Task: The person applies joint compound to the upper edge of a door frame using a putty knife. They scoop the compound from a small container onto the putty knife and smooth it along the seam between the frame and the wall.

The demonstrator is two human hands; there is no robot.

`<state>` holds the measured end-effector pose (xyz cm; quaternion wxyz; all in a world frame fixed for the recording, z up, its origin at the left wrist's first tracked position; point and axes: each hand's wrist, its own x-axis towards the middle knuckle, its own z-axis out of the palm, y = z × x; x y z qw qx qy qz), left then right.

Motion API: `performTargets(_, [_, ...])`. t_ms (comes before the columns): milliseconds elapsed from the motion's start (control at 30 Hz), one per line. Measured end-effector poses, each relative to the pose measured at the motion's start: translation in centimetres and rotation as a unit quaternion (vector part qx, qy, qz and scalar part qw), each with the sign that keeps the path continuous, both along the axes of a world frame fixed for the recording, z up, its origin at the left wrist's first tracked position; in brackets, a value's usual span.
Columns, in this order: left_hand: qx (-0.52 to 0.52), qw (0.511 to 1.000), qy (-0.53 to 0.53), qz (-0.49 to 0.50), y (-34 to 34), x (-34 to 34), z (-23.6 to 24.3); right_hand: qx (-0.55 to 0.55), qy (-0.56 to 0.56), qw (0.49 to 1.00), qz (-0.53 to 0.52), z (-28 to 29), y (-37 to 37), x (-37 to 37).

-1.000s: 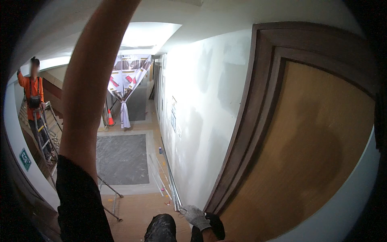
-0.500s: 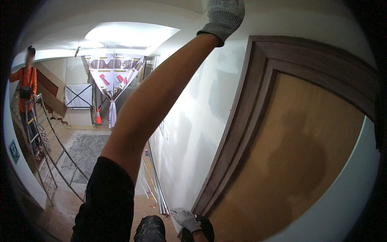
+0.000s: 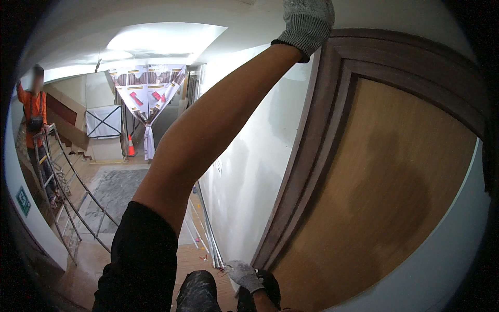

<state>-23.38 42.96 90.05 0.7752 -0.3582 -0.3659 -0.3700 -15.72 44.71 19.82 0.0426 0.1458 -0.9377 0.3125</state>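
Observation:
My left arm reaches up across the view. My left hand, in a grey knitted glove, is by the ceiling above the door frame; its fingers are cut off by the top edge, so what they hold or touch cannot be seen. Low down, near my dusty dark-trousered knee, is my right hand in a similar glove. Its fingers look curled, with a thin pale edge just under them; what they grip is not clear. Beside it rises the patchy white wall.
A brown wooden door fills the right side. Long metal strips lie along the wall's foot. At left, a person in orange stands by a metal ladder. Farther off are a traffic cone and a tied printed sheet.
My left hand has shifted right and slightly down in the view, toward the door frame. My right hand sits a little farther right. The person in orange has raised an arm.

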Motion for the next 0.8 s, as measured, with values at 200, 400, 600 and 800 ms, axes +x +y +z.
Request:
performTargets(200, [-0.060,0.998,-0.016,0.020,-2.9,-0.9,-2.6,0.024,-0.003,1.000,0.005,0.8,-0.6,0.2])
performTargets(400, [-0.058,0.994,-0.074,0.062,-7.6,-1.5,1.8,0.052,-0.037,0.998,-0.025,1.9,-0.5,0.7])
performTargets(600, [-0.089,0.982,-0.056,0.154,-11.1,-6.3,12.3,0.079,-0.021,0.996,0.019,3.1,-2.5,1.2])
performTargets(800, [-0.340,0.907,-0.245,0.027,-9.1,-3.2,14.9,0.038,0.009,0.999,-0.016,-0.4,-0.7,0.4])
